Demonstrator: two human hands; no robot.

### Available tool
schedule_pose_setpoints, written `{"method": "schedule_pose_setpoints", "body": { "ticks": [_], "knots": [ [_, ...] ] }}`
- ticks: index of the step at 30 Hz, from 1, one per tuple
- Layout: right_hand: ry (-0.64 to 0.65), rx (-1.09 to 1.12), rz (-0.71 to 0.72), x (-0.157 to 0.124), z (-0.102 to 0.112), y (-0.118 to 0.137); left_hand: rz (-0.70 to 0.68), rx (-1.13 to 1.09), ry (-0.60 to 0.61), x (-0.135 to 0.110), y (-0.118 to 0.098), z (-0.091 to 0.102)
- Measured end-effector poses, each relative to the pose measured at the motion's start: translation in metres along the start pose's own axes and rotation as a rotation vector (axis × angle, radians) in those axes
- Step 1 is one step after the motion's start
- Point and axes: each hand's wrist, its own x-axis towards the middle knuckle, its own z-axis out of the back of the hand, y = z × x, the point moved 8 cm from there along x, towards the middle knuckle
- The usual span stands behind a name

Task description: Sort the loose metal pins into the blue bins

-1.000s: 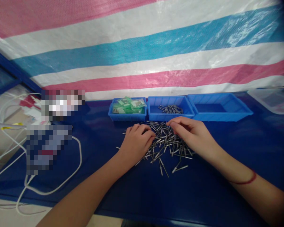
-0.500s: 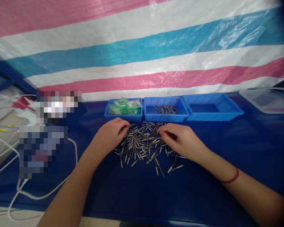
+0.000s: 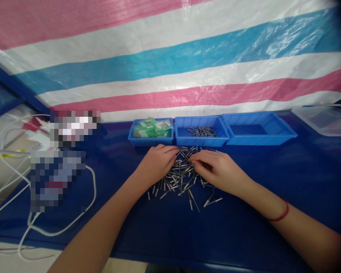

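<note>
The work in hand looked only partway along: a small cluster of rivets sat in the middle bin, while a far larger loose pile lay spread over the blue tabletop, a few strays at its near edge. By that measure, most of the handling was left to do.

Three blue bins stood in a row just beyond the pile. The left bin held green and clear packets, heaped to about its rim; the right bin had its floor in view.

The left hand rested over the pile's left side, its grip narrow and partly hidden. The right hand reached into the other side, thumb and forefinger nearly meeting. Whether either grip had hold of a rivet, I could not tell.
</note>
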Motion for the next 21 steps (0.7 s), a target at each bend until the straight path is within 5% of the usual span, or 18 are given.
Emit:
{"method": "schedule_pose_setpoints", "body": {
  "ticks": [21],
  "knots": [
    [0.004,-0.024,0.05,0.002,-0.002,0.001,0.234,0.024,0.095,0.001,0.019,0.001]
  ]
}}
